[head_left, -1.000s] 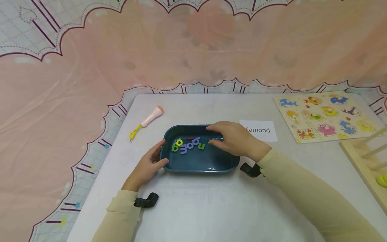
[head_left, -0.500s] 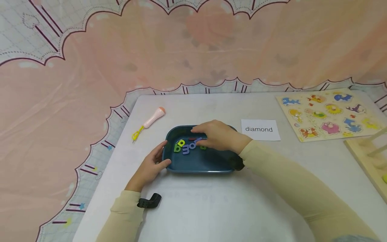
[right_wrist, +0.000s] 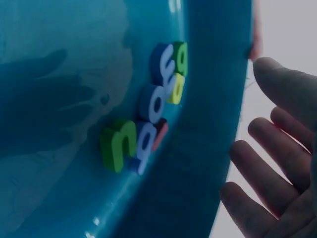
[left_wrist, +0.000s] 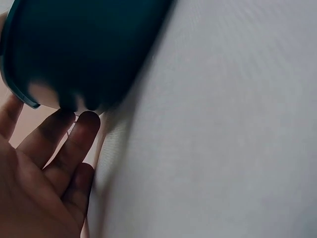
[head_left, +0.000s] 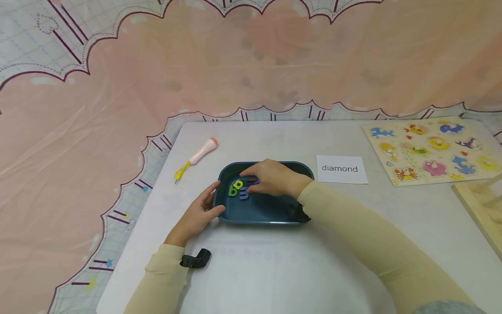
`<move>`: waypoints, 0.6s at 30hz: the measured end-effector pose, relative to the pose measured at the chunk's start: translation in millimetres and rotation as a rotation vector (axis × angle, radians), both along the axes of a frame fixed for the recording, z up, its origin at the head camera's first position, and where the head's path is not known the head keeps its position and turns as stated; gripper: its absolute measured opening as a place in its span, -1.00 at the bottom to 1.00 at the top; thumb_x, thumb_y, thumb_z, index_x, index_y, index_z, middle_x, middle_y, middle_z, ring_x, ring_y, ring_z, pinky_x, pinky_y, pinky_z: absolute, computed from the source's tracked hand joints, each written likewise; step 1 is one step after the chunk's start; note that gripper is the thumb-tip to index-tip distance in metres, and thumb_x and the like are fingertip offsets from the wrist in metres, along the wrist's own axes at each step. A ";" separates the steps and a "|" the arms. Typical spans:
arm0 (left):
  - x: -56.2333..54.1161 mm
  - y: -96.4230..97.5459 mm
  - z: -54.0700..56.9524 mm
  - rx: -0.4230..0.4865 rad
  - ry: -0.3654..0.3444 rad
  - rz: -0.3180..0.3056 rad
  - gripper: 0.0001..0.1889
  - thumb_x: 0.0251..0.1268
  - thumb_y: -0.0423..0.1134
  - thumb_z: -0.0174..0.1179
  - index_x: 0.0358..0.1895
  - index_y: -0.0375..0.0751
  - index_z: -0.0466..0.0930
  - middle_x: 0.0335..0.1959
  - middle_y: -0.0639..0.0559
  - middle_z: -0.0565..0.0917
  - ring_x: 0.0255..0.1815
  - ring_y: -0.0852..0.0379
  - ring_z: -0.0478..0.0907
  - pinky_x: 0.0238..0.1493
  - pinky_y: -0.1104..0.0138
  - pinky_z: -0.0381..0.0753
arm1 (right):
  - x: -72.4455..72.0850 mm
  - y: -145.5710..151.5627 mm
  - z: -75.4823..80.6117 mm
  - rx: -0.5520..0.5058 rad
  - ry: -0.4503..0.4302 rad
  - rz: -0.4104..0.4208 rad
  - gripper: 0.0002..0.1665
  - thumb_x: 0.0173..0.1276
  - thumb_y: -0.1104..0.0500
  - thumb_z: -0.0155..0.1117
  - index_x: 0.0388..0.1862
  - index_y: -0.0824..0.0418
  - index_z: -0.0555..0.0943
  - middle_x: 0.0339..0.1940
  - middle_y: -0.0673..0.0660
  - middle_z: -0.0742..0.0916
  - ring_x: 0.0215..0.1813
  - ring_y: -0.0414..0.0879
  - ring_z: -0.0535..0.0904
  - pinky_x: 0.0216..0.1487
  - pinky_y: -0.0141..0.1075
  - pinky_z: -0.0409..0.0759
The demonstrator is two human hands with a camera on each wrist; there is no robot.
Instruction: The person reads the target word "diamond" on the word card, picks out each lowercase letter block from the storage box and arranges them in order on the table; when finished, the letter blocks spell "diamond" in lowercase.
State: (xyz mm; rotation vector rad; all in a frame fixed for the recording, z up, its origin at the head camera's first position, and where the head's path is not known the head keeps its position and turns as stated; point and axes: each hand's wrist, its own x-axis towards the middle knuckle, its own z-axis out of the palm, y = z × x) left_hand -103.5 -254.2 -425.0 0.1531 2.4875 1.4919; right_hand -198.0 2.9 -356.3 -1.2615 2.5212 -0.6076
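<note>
A dark blue-green tray (head_left: 255,214) lies on the white table with several toy letters in it. Thumb at the rim and fingers against the outer wall, my left hand (head_left: 194,218) holds the tray's left end. My right hand (head_left: 276,179) hovers over the tray with loosely bent, spread fingers and nothing between them, hiding some letters in the head view. A green letter (head_left: 232,191), a yellow letter (head_left: 238,184) and a purple m (head_left: 244,193) show to its left. In the right wrist view a green n (right_wrist: 119,144), a purple o (right_wrist: 152,103) and a red piece (right_wrist: 160,134) are visible.
A white card (head_left: 343,169) reading "diamond" lies right of the tray. Behind it to the right is an animal puzzle board (head_left: 435,150), with a wooden frame (head_left: 476,209) at the right edge. A pink-handled tool with a yellow end (head_left: 201,151) lies back left.
My right hand has moved left over the tray and lower toward the letters, uncovering the whole card. My left hand stays at the tray's left end.
</note>
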 end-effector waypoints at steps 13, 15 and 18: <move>1.7 -0.7 -2.0 0.024 -0.004 0.002 -0.22 0.44 -0.16 0.22 0.61 -0.02 0.02 0.43 -0.33 0.36 0.40 -0.23 0.35 0.39 -0.18 0.19 | -1.0 -29.7 -15.4 0.109 0.004 0.042 -0.41 0.41 -0.02 0.35 0.37 0.09 0.55 0.24 0.09 0.67 0.24 0.00 0.51 0.35 -0.13 0.40; 2.1 -0.4 -1.7 0.018 -0.006 0.004 -0.22 0.44 -0.14 0.23 0.61 -0.02 0.03 0.43 -0.32 0.36 0.40 -0.23 0.36 0.39 -0.19 0.19 | -0.6 -33.2 -16.8 0.118 0.006 0.050 -0.43 0.42 -0.01 0.35 0.37 0.09 0.56 0.23 0.09 0.67 0.23 0.01 0.51 0.33 -0.14 0.41; 2.3 -0.4 -0.7 0.007 -0.003 0.006 -0.22 0.44 -0.11 0.23 0.61 -0.01 0.03 0.43 -0.31 0.37 0.40 -0.22 0.36 0.39 -0.20 0.17 | -0.4 -37.3 -19.0 0.125 0.007 0.059 -0.43 0.42 -0.01 0.34 0.36 0.09 0.56 0.24 0.09 0.67 0.24 0.02 0.51 0.34 -0.14 0.41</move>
